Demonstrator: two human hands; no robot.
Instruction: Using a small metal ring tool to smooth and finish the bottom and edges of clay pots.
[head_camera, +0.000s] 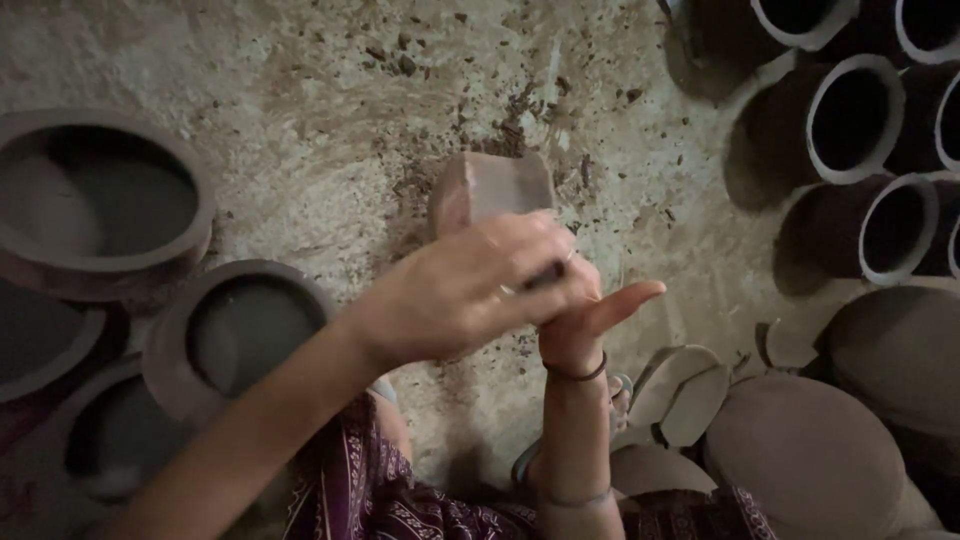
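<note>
**Head view: small clay pot held at centre frame, both hands on it**

Head camera looks straight down at a rough, crumb-strewn floor (300, 120). At the centre of the frame a small clay pot (492, 188) is raised above the floor, its squat body lying just beyond the fingers, toward the top of the frame. Its long axis appears tilted, mouth turned away from the camera, though blur prevents a firm reading.

The left hand (455, 290) crosses in from the lower left and lies over the pot's near side, fingers curled around it and around a dark object that cannot be identified. The right hand (585, 320) rises from the bottom centre, under and behind the left, palm against the pot's lower edge, with one finger pointing toward the right of the frame. Both hands are closed on the pot; the left is the upper and nearer one.

Surroundings: wide-mouthed pots (240, 335) stand at the left edge, dark pots with pale rims (850, 120) lie at the upper right, and flat clay lids (690, 395) and rounded forms sit at the lower right.
</note>
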